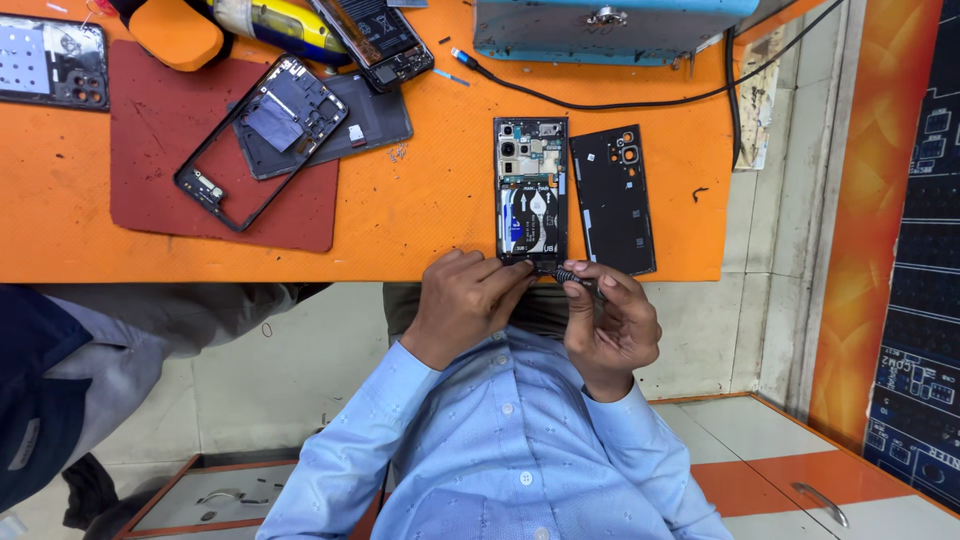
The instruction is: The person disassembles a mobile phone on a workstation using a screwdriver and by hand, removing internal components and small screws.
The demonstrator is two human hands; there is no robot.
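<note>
1. Hands are seen at the near edge of the orange table [420, 215], above a light blue shirt [500, 440].
2. An opened smartphone [530, 190], its back removed and its circuit board and coil exposed, is laid flat near that edge, lengthwise away from the person.
3. The phone's near end is touched by the left hand [462, 300]; the grip is narrow, with the fingertips pressed on the lower edge of the phone.
4. A small screwdriver [572, 275] is held in the right hand [610, 322]; the grip is closed around its handle, and the tip is set at the phone's lower right corner.
5. A black back cover [613, 200] is laid just beside the phone, on its right.
6. A dark red mat [160, 130] with a bare phone frame [262, 140] is placed well apart, to the left.
7. A black cable [640, 100] is run across the table beyond the phone.
</note>
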